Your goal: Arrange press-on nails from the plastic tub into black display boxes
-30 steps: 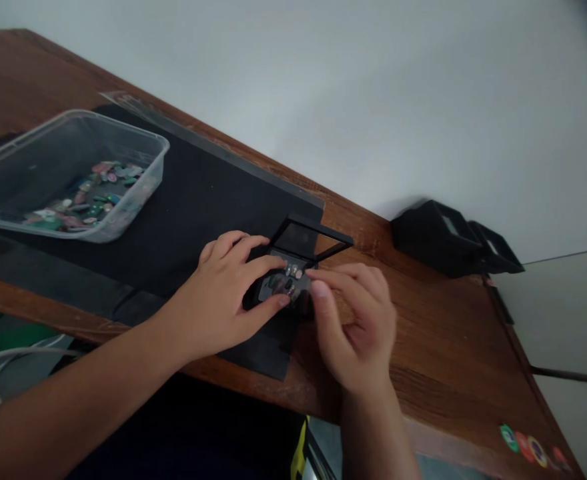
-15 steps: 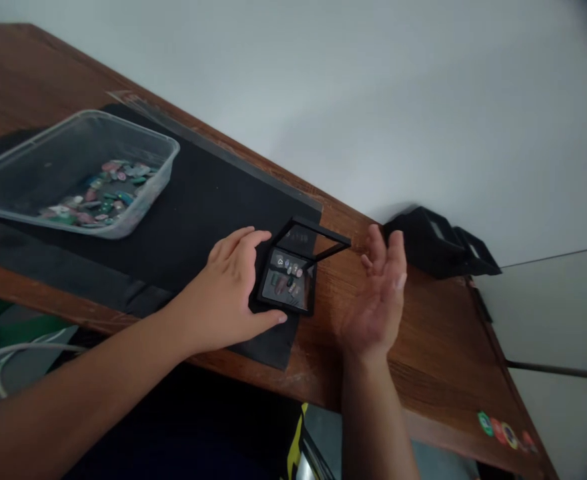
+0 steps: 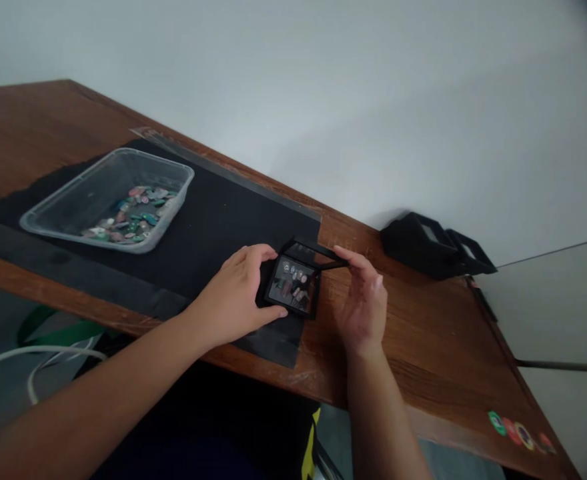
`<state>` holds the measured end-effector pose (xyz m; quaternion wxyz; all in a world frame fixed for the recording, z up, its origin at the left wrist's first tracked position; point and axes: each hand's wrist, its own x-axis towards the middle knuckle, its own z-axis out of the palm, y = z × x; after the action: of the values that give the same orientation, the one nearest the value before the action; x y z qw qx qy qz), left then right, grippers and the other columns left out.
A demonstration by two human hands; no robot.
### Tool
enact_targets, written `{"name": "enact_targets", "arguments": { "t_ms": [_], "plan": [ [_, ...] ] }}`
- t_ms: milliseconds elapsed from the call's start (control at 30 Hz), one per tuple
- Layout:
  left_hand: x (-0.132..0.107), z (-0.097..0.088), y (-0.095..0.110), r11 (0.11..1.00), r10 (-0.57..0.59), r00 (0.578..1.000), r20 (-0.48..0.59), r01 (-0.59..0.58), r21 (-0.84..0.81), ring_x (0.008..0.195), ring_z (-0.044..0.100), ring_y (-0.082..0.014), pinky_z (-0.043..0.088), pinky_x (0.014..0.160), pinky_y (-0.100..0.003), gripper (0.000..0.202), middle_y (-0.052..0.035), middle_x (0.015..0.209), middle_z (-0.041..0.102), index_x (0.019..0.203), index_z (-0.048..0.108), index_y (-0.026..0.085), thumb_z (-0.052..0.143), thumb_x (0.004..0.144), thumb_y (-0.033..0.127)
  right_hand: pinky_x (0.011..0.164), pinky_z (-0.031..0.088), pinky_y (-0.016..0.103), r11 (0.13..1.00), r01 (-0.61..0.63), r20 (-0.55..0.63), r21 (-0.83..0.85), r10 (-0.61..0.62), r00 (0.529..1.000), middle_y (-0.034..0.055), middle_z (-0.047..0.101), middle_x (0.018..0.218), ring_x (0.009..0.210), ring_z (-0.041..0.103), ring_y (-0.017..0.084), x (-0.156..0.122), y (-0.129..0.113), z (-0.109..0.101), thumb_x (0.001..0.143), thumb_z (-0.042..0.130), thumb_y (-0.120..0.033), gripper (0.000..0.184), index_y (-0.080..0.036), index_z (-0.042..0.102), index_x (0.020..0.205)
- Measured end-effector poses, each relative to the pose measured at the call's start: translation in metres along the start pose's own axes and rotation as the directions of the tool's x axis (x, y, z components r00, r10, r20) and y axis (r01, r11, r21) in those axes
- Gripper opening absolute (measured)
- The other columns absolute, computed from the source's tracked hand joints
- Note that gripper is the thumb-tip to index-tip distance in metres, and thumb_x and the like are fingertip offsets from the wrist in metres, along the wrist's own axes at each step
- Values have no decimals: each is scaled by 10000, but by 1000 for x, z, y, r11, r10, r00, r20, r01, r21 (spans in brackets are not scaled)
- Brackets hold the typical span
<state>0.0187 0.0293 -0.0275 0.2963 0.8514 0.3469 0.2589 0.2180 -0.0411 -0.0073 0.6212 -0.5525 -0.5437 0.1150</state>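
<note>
A small hinged black display case (image 3: 272,279) with a clear pane stands partly open at the right end of the dark mat. Several small pale, pink and dark green stones (image 3: 293,277) show inside it. My left hand (image 3: 236,290) spans the case's left side, thumb at the near edge and fingers at the far corner, gripping it. The fingertips of my right hand (image 3: 362,303) touch the outer edge of the raised lid (image 3: 331,261). That hand is open, with its fingers stretched and its palm facing the case.
A clear plastic tub (image 3: 166,227) holding several coloured stones stands on the black mat (image 3: 213,220) at left. Black boxes (image 3: 418,243) sit against the wall at right. Round stickers (image 3: 511,430) mark the wooden table's (image 3: 438,347) near right corner.
My right hand has moved left and its fingertips now meet the lid, which is tilted lower. My left hand stays around the case. The camera view has shifted slightly.
</note>
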Motion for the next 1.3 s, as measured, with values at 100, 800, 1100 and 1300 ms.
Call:
{"name": "enact_targets", "arguments": {
  "t_ms": [100,800,1100,1300],
  "plan": [
    [-2,-2,1,1000,4,1000,9,-4,7,1350,502,-353,422,1123,-556,824,-177,1414,554,1393,329,198,799,754,423,1037,488,471,997,-42,-23,-66,40,999,114,734,1182,1184,658,265,-2,-5,-1,1012,366,-547,508,-196,712,1133],
    [-10,-1,4,998,-8,1000,-19,9,61,1530,163,-439,246,1184,-659,1181,-257,1607,274,1544,214,184,767,667,749,1238,145,626,768,-95,346,-634,391,853,118,311,1663,1577,120,324,-19,6,-3,1013,382,-590,679,-205,377,1572],
    [-1,1,5,985,2,999,48,-10,173,1479,341,-404,324,1159,-608,819,-171,1502,533,1490,456,192,591,864,703,1242,167,596,745,-59,355,-664,384,852,128,391,1620,1548,215,339,-20,7,-1,1030,312,-568,665,-173,394,1559],
    [1,1,5,983,-23,998,67,10,184,1478,358,-391,246,1215,-614,865,-158,1511,538,1492,464,171,598,842,726,1243,168,588,729,-59,355,-682,401,844,139,388,1618,1539,230,350,-20,5,1,1030,313,-542,665,-151,382,1564]
  ]
}}
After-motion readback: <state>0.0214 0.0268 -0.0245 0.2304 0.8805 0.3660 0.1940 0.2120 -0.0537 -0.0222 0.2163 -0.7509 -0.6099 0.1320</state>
